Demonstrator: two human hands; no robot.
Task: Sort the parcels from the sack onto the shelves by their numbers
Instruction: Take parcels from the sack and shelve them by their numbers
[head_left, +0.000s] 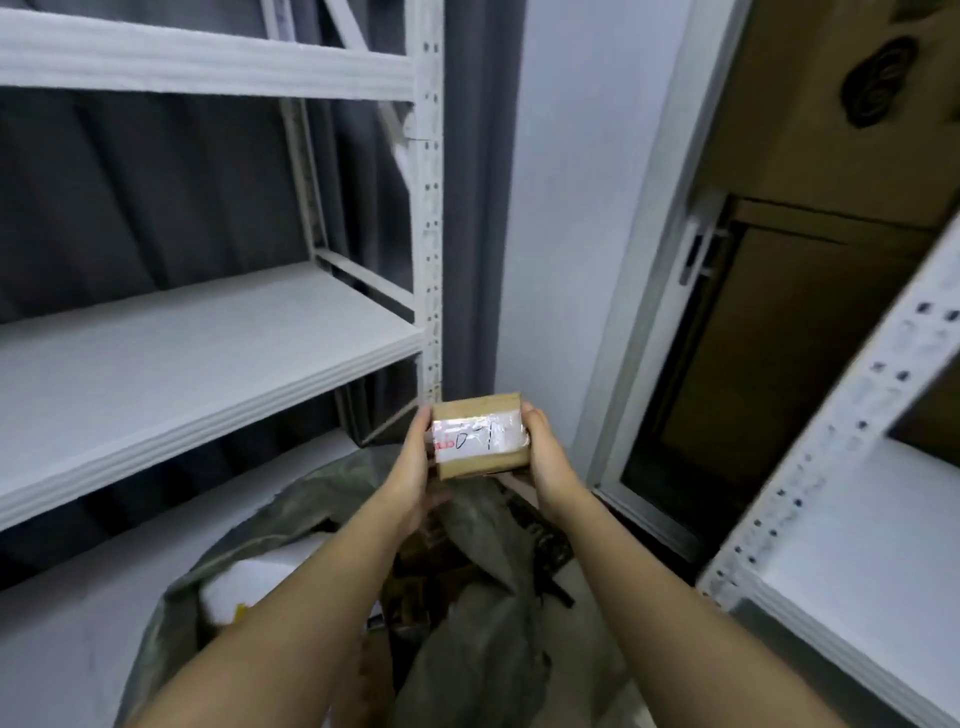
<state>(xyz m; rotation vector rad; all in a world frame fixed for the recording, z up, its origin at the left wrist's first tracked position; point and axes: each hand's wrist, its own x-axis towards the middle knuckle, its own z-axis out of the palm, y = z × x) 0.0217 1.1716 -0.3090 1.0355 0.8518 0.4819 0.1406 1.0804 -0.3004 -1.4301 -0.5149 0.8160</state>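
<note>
A small brown cardboard parcel (480, 434) with a white taped label and handwritten marks is held up in front of me, label facing me. My left hand (415, 467) grips its left side and my right hand (543, 457) grips its right side. Below them lies the open grey-green sack (467, 623), with a white parcel (249, 582) and dark brown parcels (415, 571) showing inside. White metal shelves (208, 374) stand at the left, and another white shelf unit (857, 571) stands at the right.
A grey curtain (156, 197) hangs behind the left shelves. A white wall corner (561, 234) is straight ahead. At the right is a white framed door or window (649, 312) with large brown cartons (831, 156) behind it.
</note>
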